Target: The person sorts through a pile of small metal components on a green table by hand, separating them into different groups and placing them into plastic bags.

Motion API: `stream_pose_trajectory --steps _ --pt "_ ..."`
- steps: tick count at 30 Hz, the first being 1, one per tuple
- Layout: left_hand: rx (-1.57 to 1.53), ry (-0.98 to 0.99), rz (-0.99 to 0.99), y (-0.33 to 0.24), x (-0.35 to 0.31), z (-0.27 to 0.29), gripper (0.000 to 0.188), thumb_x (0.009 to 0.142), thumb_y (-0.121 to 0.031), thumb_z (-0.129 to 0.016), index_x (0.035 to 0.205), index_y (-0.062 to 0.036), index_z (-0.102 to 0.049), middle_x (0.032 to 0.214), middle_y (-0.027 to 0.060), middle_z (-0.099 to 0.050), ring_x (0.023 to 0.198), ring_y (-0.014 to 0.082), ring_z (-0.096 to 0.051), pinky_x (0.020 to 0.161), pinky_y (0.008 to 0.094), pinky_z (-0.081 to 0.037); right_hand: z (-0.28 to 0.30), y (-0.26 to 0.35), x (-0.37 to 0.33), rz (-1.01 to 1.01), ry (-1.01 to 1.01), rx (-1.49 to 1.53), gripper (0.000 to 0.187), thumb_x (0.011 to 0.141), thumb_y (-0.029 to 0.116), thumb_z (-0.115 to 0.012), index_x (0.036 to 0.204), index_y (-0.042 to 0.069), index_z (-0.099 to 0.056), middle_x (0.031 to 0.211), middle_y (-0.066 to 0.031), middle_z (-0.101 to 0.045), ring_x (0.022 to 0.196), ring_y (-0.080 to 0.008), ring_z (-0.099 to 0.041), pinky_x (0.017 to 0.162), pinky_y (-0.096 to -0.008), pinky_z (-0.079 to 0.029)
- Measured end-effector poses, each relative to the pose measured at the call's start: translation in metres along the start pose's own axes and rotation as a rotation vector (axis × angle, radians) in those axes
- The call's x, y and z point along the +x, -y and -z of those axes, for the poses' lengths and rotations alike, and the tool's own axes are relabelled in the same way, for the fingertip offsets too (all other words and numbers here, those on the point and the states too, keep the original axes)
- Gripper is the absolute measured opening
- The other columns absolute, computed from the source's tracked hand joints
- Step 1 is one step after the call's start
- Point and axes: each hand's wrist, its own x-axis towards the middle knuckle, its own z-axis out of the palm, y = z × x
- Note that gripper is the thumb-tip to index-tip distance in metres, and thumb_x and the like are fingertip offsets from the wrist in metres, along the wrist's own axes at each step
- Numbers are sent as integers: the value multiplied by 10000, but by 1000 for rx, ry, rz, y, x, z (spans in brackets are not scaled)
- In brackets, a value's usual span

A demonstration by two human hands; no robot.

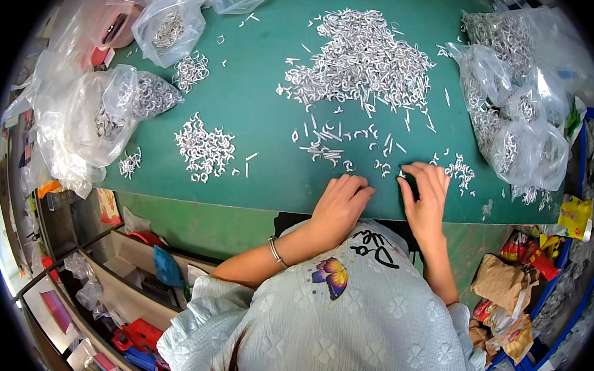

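My left hand (343, 206) rests at the near table edge with its fingers curled in; whatever they may hold is hidden. To its right, my right hand (426, 195) has thumb and forefinger bent toward each other, with a small curved metal piece (402, 174) between their tips. Just beyond both hands lie scattered silvery curved pieces (382, 167) and short straight strips (324, 150). Beside the right hand is a small cluster of curved pieces (459, 170). Farther off, a large heap of silvery pieces (364, 61) spreads over the green table (251, 87).
A smaller heap of curved pieces (204, 149) lies to the left. Clear plastic bags (168, 31) with metal pieces line the far left, and more bulging bags (514, 107) stand on the right. Below the table are an open drawer (140, 274) and crumpled wrappers (507, 282).
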Motion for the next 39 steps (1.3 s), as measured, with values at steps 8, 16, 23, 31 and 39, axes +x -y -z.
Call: stream_pose_trajectory --steps 8,16,23,31,39 --pt "-81 -141 66 -3 -3 -7 318 770 -55 -713 1077 -37 -631 993 99 -580 866 265 -558 725 359 -414 -14 17 -21 76 87 204 197 763 9 -699 953 26 -651 1004 -86 -600 917 -271 -547 761 -379 -400" --pt "12 -15 -12 1 -2 -5 297 755 -52 -727 1033 -28 -625 998 110 -575 855 269 -557 725 359 -438 -13 15 -8 49 83 -8 176 751 50 -719 904 50 -632 974 -55 -585 912 -260 -525 764 -387 -368" --pt "-46 -96 87 -7 -6 0 275 777 -31 -678 1043 -16 -612 1061 124 -557 932 290 -543 760 372 -437 -16 21 -10 110 85 263 155 742 13 -712 887 32 -661 916 -73 -611 867 -268 -557 751 -371 -402" --pt "-8 -24 -8 2 -6 -2 274 724 -18 -720 985 -17 -634 1022 116 -572 896 289 -553 778 388 -471 -20 5 31 56 59 -110 158 793 63 -697 946 49 -660 1016 -72 -587 938 -255 -522 777 -386 -370" --pt "-36 -70 13 6 -9 11 233 712 2 -711 936 -17 -651 1009 105 -579 949 294 -557 808 384 -474 -33 22 28 155 108 27 169 777 69 -707 936 54 -651 994 -67 -585 941 -256 -529 790 -383 -374"
